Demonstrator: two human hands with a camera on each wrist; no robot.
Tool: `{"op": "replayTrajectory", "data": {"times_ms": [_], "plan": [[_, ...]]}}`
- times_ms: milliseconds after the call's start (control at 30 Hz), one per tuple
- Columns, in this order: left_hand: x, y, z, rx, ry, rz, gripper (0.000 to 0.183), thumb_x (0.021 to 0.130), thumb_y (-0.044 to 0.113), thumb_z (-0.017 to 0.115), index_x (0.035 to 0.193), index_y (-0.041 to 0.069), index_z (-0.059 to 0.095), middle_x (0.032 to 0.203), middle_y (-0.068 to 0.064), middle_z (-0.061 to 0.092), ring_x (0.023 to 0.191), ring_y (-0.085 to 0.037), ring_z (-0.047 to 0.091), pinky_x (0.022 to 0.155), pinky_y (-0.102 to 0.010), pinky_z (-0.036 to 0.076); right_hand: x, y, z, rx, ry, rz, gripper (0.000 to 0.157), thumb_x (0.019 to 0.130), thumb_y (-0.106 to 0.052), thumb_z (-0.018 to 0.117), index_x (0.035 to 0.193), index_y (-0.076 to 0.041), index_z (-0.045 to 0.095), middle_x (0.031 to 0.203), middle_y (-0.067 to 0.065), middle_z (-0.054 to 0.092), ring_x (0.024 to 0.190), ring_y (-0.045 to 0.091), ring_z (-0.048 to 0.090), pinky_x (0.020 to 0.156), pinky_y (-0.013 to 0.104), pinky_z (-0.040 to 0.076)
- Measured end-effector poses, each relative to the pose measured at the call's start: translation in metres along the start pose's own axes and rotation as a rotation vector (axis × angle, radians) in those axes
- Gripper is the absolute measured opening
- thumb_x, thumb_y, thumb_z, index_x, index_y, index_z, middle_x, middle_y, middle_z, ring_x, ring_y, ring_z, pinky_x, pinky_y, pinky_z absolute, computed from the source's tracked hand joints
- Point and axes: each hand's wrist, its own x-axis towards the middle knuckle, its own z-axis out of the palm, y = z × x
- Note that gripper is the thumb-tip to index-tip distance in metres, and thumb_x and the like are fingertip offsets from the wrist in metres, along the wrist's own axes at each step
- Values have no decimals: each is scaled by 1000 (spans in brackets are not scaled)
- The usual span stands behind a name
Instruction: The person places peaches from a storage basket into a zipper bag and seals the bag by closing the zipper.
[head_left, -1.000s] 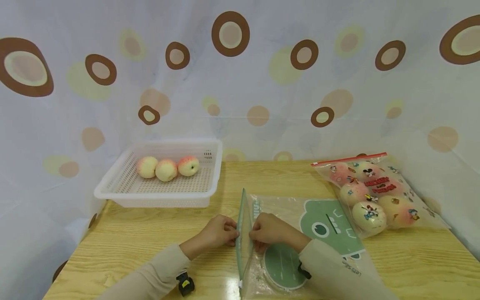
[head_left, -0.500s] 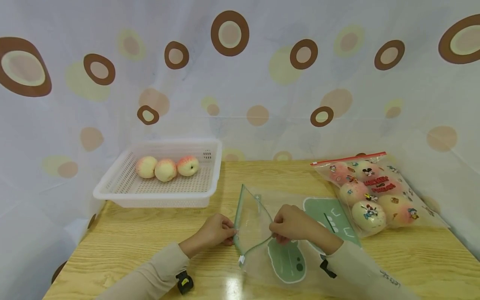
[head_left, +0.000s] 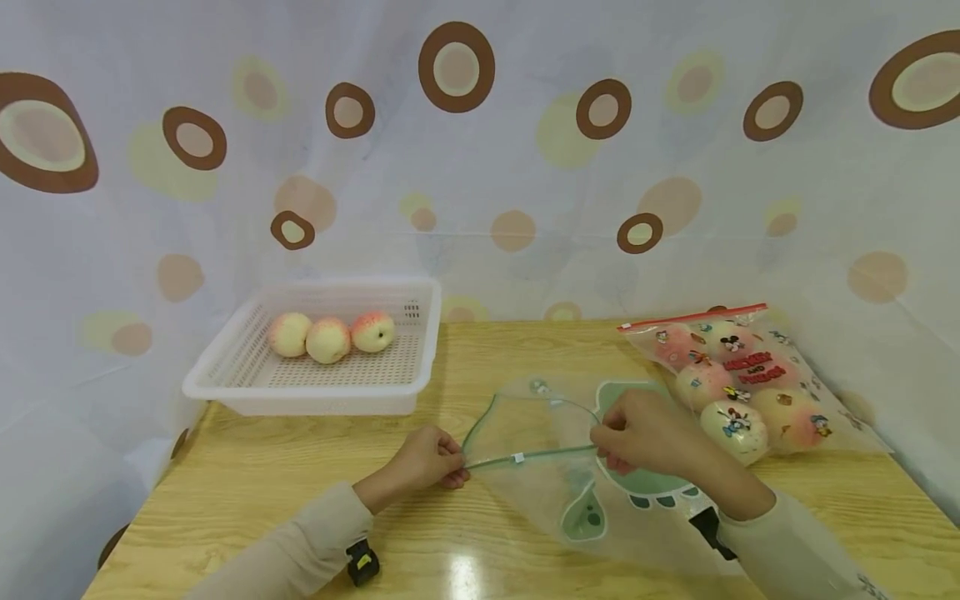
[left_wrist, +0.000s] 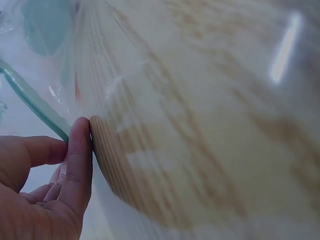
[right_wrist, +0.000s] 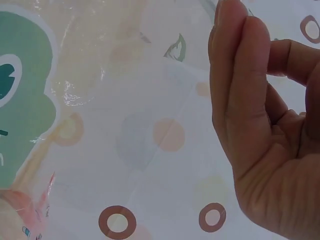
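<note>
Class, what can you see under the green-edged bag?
Where the green-edged bag is clear, the wooden table shows. What lies behind its green prints or the right hand is covered.

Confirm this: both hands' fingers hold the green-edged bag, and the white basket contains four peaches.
The count is wrong: the head view shows three peaches, not four, in the white basket. The fingers of the left hand and right hand do hold the green-edged bag.
</note>
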Motion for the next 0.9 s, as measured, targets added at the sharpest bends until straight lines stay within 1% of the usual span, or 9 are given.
{"op": "replayTrajectory", "data": {"times_ms": [100,233,300,467,533,733,833,900], "plan": [[-2,1,0,2,8,-4,11,92,-3,57,90,-13,61,75,-19,70,64,-23,70,60,-30,58,-1,-2,-2,5,3,7,28,85,-14,55,60,-12,67,54,-6,61,50,9,61,50,26,51],[-1,1,0,2,10,-1,11,92,-3,57,90,-12,62,75,-18,70,64,-23,70,59,-30,58,2,-3,4,52,0,19,27,86,-14,55,63,-10,68,56,-4,62,51,10,62,51,25,53],[0,-1,0,4,11,6,11,92,-2,57,90,-12,63,74,-18,70,64,-22,70,59,-29,58,6,-3,9,96,-12,26,26,86,-14,55,65,-7,69,57,-3,63,52,10,63,52,25,54],[2,-2,2,35,13,43,12,92,-1,58,89,-11,66,72,-15,70,63,-20,69,58,-28,57,21,1,26,194,-36,-4,25,85,-10,55,67,-2,69,57,1,63,52,12,63,52,26,55],[1,-1,3,42,10,56,12,91,-1,59,89,-11,66,73,-15,70,64,-21,70,58,-28,57,26,2,33,207,-37,-18,25,85,-9,55,64,-2,68,56,1,63,51,12,63,51,26,55],[0,1,5,51,-2,60,15,91,2,60,87,-9,68,72,-15,70,64,-23,70,58,-29,58,36,0,46,222,-50,-20,27,83,-8,54,59,-2,66,53,2,62,48,11,62,50,30,55],[-1,1,3,108,4,75,17,91,7,62,83,-6,69,70,-13,70,62,-21,69,57,-29,57,39,-1,50,226,-55,-20,27,84,-8,54,59,-2,65,53,2,62,48,11,62,50,31,56],[-2,3,0,170,9,88,18,91,12,62,82,-3,70,70,-9,70,62,-18,68,56,-27,56,40,-1,51,227,-57,-16,28,84,-8,54,60,-2,65,54,3,63,49,11,62,50,29,55]]}}
